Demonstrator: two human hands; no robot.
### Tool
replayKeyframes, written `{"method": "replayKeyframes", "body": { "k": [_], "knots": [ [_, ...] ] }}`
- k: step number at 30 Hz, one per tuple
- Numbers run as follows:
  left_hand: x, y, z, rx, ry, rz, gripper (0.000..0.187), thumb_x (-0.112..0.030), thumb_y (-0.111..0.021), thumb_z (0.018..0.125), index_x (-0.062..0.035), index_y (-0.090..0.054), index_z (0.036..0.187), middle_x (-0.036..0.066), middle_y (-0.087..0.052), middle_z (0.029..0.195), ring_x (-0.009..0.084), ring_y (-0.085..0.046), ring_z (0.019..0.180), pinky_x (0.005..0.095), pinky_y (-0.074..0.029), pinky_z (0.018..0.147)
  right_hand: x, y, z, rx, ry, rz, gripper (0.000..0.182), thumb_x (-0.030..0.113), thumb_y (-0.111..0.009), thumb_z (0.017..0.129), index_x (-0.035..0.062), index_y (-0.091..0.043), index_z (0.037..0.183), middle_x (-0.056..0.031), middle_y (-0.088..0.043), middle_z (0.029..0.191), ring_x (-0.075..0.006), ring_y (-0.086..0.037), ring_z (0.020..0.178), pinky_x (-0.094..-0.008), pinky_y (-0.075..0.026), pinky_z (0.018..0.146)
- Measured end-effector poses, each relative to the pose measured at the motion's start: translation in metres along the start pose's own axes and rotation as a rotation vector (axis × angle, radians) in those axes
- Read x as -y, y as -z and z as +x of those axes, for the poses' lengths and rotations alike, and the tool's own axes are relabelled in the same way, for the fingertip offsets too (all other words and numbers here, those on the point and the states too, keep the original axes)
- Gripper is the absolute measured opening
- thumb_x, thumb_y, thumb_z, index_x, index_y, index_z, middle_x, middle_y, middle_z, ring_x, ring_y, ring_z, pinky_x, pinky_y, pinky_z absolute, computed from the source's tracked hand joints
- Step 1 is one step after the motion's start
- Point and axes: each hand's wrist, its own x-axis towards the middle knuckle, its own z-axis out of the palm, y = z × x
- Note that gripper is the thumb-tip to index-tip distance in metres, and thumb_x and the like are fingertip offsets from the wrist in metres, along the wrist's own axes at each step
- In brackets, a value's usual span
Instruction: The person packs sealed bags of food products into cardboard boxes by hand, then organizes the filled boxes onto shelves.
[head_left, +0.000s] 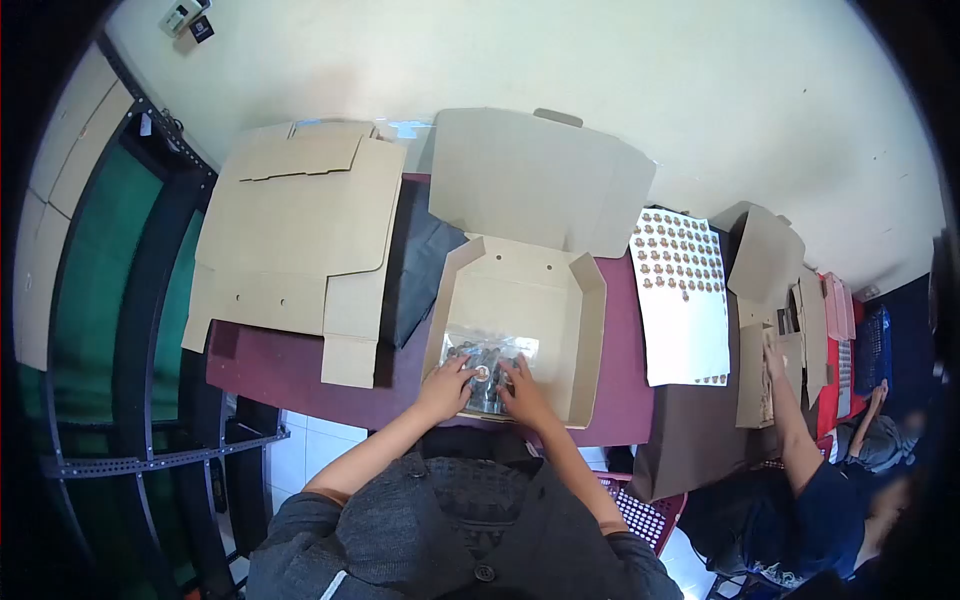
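An open cardboard box [520,285] stands in front of me with its lid raised against the wall. Low inside it lies a clear plastic packet [488,352] with dark contents and a small round sticker. My left hand [447,387] rests on the packet's left side, fingers spread. On the right side of the packet lies my right hand [523,390], its fingers also apart. Both hands press on the packet from above without wrapping round it. The exact contents under the plastic are too small to tell.
Flat cardboard blanks [300,215] lie at the left beside a dark bag [422,262]. Sticker sheets [684,300] lie to the right on the table [625,350]. Further right, a co-worker's hand [774,360] reaches into another box [752,385]. Shelving [135,300] stands far left.
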Motion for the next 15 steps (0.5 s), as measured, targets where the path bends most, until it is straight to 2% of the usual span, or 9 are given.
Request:
{"method": "replayKeyframes", "body": {
  "k": [1, 5, 7, 8, 10, 13, 15],
  "knots": [
    [0.0, 0.0, -0.0007, 0.007, 0.012, -0.004, 0.035, -0.016, -0.055, 0.079, -0.0103, -0.056, 0.113, 0.013, -0.042, 0.132, 0.0311, -0.04, 0.122, 0.0469, -0.035, 0.097, 0.005, 0.0011, -0.0023, -0.035, -0.026, -0.078, 0.053, 0.016, -0.058, 0.083, 0.0123, -0.037, 0.132, -0.0287, -0.024, 0.139, -0.0386, -0.049, 0.112, -0.0403, -0.041, 0.093],
    [-0.0001, 0.0006, 0.0, 0.033, 0.032, -0.011, 0.035, -0.017, -0.054, 0.08, -0.0109, -0.055, 0.115, 0.012, -0.041, 0.133, 0.0311, -0.038, 0.124, 0.0485, -0.034, 0.098, 0.0015, 0.0101, -0.0061, 0.037, -0.073, 0.08, 0.062, 0.017, -0.058, 0.082, 0.0159, -0.029, 0.137, -0.0317, -0.017, 0.14, -0.0404, -0.045, 0.115, -0.0416, -0.039, 0.095],
    [-0.0006, 0.001, 0.0007, 0.057, 0.051, -0.009, 0.035, -0.018, -0.053, 0.081, -0.0108, -0.055, 0.115, 0.012, -0.04, 0.134, 0.031, -0.038, 0.124, 0.0485, -0.034, 0.098, 0.0008, 0.011, -0.0062, 0.019, -0.001, 0.007, 0.059, 0.018, -0.059, 0.082, 0.0193, -0.035, 0.135, -0.0327, -0.017, 0.139, -0.041, -0.044, 0.116, -0.0415, -0.039, 0.095],
    [-0.0012, 0.0009, 0.0006, 0.057, 0.05, -0.01, 0.035, -0.018, -0.053, 0.081, -0.0108, -0.055, 0.115, 0.012, -0.04, 0.134, 0.031, -0.038, 0.124, 0.0485, -0.034, 0.098, 0.0013, 0.0106, -0.0059, 0.018, -0.001, 0.006, 0.059, 0.018, -0.059, 0.082, 0.0193, -0.035, 0.135, -0.0327, -0.017, 0.139, -0.041, -0.044, 0.116, -0.0415, -0.039, 0.095],
    [-0.0004, 0.0007, 0.0001, 0.037, 0.037, 0.008, 0.034, -0.018, -0.053, 0.081, -0.0106, -0.055, 0.114, 0.013, -0.04, 0.134, 0.0306, -0.039, 0.123, 0.0485, -0.034, 0.098, 0.0048, 0.0089, -0.0047, 0.113, -0.029, -0.134, 0.049, 0.022, -0.058, 0.082, 0.0219, -0.045, 0.13, -0.0314, -0.018, 0.139, -0.0416, -0.043, 0.117, -0.0417, -0.039, 0.095],
    [-0.0001, 0.0002, -0.0007, 0.022, 0.034, 0.013, 0.034, -0.019, -0.053, 0.081, -0.01, -0.055, 0.114, 0.013, -0.04, 0.134, 0.0307, -0.04, 0.123, 0.0481, -0.035, 0.098, 0.0041, 0.0055, -0.0068, 0.089, -0.063, -0.234, 0.042, 0.026, -0.058, 0.082, 0.0216, -0.053, 0.123, -0.0301, -0.022, 0.139, -0.0421, -0.044, 0.116, -0.0417, -0.039, 0.095],
    [0.0001, 0.0008, -0.0013, 0.022, 0.034, 0.012, 0.034, -0.019, -0.053, 0.081, -0.0095, -0.055, 0.114, 0.013, -0.04, 0.134, 0.0308, -0.039, 0.123, 0.0479, -0.035, 0.098, 0.0018, 0.0049, -0.0078, 0.086, -0.068, -0.264, 0.042, 0.028, -0.058, 0.082, 0.0212, -0.053, 0.123, -0.0294, -0.025, 0.138, -0.0421, -0.042, 0.117, -0.0419, -0.038, 0.096]
  ]
}}
